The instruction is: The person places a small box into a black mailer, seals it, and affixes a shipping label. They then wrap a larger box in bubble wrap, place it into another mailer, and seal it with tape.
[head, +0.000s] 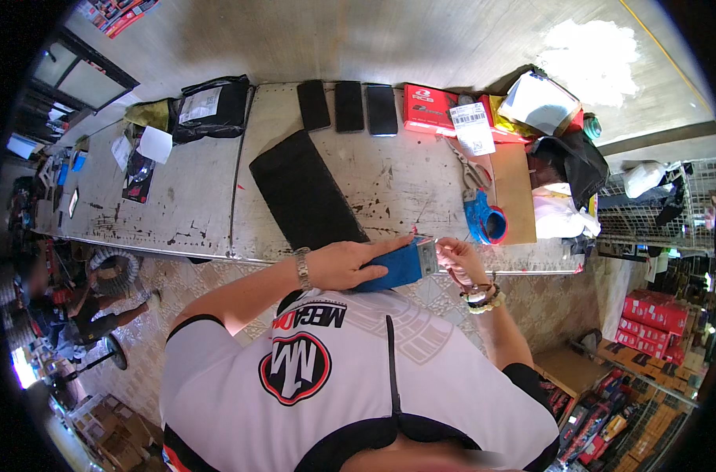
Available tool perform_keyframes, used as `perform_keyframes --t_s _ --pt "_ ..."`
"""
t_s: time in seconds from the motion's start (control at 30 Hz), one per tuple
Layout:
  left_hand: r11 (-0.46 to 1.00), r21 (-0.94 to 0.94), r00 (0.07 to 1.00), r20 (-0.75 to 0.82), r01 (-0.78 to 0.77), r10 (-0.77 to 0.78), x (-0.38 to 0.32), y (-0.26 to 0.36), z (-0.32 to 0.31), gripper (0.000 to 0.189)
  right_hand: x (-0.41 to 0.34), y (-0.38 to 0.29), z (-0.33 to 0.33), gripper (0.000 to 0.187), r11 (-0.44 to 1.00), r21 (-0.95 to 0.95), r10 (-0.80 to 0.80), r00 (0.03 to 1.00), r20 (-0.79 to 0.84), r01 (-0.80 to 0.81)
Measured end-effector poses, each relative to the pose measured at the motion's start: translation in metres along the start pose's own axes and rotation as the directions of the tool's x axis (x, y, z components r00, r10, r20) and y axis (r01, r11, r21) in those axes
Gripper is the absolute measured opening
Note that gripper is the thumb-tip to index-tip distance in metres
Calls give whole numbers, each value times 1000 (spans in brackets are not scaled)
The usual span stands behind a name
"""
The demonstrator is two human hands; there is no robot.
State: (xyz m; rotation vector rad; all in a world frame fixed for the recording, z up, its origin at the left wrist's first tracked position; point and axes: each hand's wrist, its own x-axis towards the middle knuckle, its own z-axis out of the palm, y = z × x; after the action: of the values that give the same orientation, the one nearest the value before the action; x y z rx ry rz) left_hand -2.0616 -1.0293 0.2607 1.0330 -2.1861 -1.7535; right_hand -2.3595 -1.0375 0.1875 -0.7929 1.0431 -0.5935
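Observation:
Close to my chest, at the table's front edge, I have a flat blue packet (398,266) with a greyish end strip (427,257). My left hand (343,264) grips it from the left, its index finger stretched along the upper edge. The fingertips of my right hand (459,259) are pinched at the strip's right side; what exactly they grip is too small to tell. A black rectangular sheet or pouch (308,189) lies slanted on the table beyond my left hand. Just past my right hand is a blue tape dispenser (477,215), with scissors (471,170) behind it.
Three dark phones (349,107) line the table's back edge. Right of them are a red box (427,109), a printed label (471,127), brown cardboard (514,194) and bags (564,218). A black parcel (213,109) lies back left. Another person (69,307) sits at far left.

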Motion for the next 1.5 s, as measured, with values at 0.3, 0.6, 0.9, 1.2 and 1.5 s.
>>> perform_keyframes --t_s 0.3,0.6,0.9,1.2,1.5 --pt "992 49 989 88 115 -119 -22 -3 -41 63 -11 -99 -114 26 978 -139 -177 975 -138 158" --pt "981 138 990 -29 -133 138 46 -51 -63 64 -2 -98 -201 29 937 -323 -253 893 -374 130" --pt "890 447 983 -182 91 -10 130 -108 -57 66 -3 -81 -158 25 869 -394 -450 812 -373 300" --pt "647 624 766 -635 438 94 262 -149 -15 69 36 -40 77 19 515 -835 -772 529 -353 193" --pt "668 544 617 -771 508 158 185 -152 -10 78 21 -66 52 25 828 -151 -551 733 -398 540"
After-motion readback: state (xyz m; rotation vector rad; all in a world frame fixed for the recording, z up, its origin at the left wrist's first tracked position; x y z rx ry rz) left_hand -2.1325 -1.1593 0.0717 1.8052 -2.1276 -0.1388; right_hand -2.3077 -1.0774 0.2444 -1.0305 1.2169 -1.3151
